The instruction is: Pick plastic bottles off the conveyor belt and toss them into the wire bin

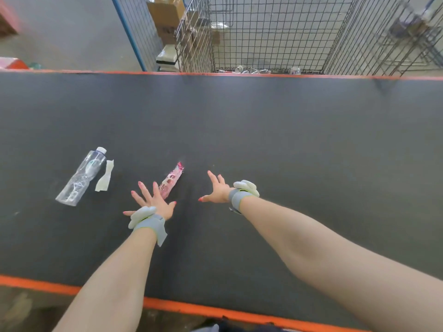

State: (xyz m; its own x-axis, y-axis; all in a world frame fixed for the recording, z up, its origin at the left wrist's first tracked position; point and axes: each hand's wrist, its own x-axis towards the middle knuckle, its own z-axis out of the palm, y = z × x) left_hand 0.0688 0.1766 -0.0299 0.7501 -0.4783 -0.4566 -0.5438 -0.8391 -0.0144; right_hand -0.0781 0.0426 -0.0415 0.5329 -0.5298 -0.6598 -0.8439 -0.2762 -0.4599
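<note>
A clear plastic bottle (81, 177) with a white cap lies on the dark conveyor belt (287, 140) at the left. My left hand (153, 200) hovers over the belt to the right of it, fingers spread and empty. My right hand (217, 189) is stretched out over the middle of the belt, fingers also spread, holding nothing. The wire bin (263, 37) stands beyond the belt's far edge, with several crushed bottles (254, 70) on its floor.
A pink wrapper (171, 179) lies just beyond my left hand and a white scrap (104, 176) sits beside the bottle. Orange strips edge the belt near and far. Cardboard boxes (167, 17) stand behind a blue-framed mesh cage at the back.
</note>
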